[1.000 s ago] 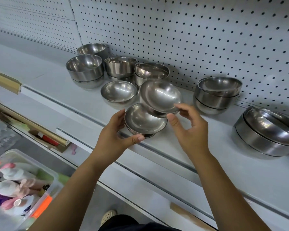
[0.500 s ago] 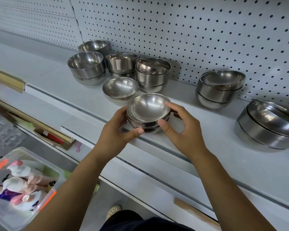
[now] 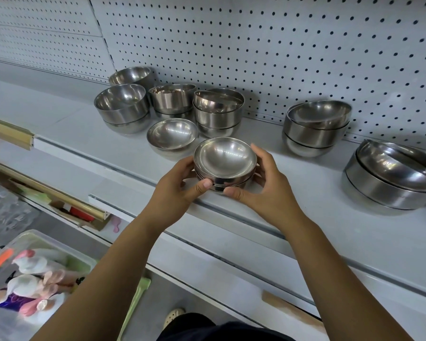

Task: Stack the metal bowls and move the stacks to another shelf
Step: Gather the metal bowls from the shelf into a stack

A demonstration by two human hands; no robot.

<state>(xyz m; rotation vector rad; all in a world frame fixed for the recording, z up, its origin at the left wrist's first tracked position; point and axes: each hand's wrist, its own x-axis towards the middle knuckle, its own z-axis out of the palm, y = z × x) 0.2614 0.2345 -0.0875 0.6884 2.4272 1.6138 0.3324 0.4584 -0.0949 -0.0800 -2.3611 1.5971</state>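
Steel small-bowl stack (image 3: pixel 225 166) nested, near shelf (image 3: pixel 305 193) front edge | left hand (image 3: pixel 180 185), right hand (image 3: pixel 268 190) clamped on its sides | step: stacking | next: likely add single bowl (image 3: pixel 172 134).

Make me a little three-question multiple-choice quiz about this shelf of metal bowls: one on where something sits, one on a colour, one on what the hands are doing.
1. Where is the single loose bowl with nothing nested in it?
A. Just behind and left of the held stack
B. In the plastic bin below
C. Hanging on the pegboard

2. What colour is the pegboard behind the bowls?
A. Red
B. White with dark holes
C. Black

3. What are the two hands doing?
A. Resting flat on the shelf
B. Both in a grip on the small stack of bowls
C. Each lifting a separate bowl

Answers:
1 A: it stands alone on the shelf beside the stack.
2 B: the panel is pale with dotted rows.
3 B: the left hand and right hand close around one stack from either side.
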